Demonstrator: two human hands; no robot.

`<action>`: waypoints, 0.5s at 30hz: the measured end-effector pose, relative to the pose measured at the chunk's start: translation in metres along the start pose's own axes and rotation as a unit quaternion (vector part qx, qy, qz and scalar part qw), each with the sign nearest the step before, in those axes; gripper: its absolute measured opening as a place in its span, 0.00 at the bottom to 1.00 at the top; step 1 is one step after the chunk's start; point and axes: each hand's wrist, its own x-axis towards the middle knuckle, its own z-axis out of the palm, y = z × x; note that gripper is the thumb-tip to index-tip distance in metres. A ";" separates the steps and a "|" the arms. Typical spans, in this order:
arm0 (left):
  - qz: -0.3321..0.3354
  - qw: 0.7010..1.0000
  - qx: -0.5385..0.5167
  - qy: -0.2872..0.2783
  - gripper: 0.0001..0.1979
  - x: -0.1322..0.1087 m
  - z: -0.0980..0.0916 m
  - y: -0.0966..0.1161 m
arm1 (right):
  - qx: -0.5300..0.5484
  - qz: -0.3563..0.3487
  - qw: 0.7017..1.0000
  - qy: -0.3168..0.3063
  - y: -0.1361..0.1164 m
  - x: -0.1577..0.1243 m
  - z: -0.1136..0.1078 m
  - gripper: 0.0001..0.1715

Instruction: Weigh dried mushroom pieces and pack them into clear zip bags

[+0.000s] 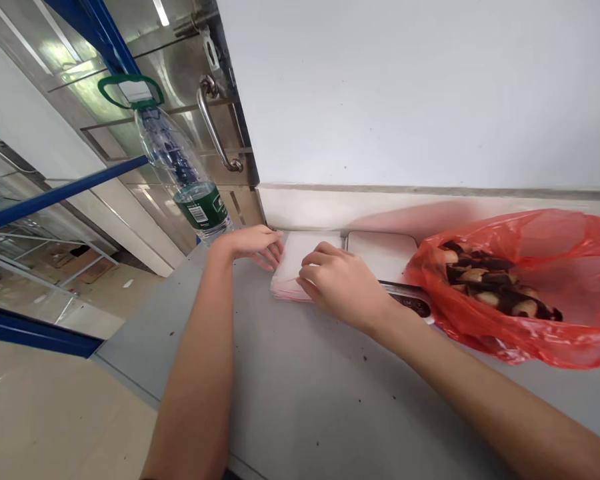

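A stack of thin, whitish plastic bags [291, 270] with red-lined edges lies flat against the wall. My left hand [255, 244] is at its left side, fingers stretched out and holding nothing. Over the right part of the stack, my right hand [343, 280] has its fingers curled, thumb and forefinger closed at the front edge of the top bag. Just right of the stack sits a small digital scale [383, 253] with a pale platform; my right hand and wrist partly cover its black front panel.
An open red plastic bag [570, 280] holding brown-and-cream pieces stands at the right. A large water bottle [203, 207] with a green handle is at the left, near blue rack bars [65, 190]. Dark crumbs dot the grey tabletop [300, 387]. A white wall [430, 93] borders the back.
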 end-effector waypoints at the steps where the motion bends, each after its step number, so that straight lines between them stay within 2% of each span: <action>1: -0.008 1.000 -0.009 -0.011 0.22 0.001 0.000 -0.002 | 0.015 0.000 1.000 -0.019 -0.001 -0.001 0.003 0.18; 3: -0.030 0.999 -0.026 -0.036 0.20 0.004 -0.001 -0.005 | 0.050 -0.007 0.998 -0.036 0.002 -0.005 0.007 0.17; 7: -0.024 0.999 -0.033 -0.024 0.15 0.007 0.000 -0.005 | 0.113 -0.046 0.991 -0.050 0.012 -0.010 0.010 0.12; 11: -0.001 0.999 -0.012 -0.032 0.16 0.006 0.003 -0.003 | 0.132 -0.077 0.987 -0.041 0.013 -0.015 0.017 0.16; 15: 0.024 0.998 0.052 0.007 0.17 0.007 0.003 -0.001 | 0.150 -0.092 0.984 -0.022 0.012 -0.021 0.024 0.17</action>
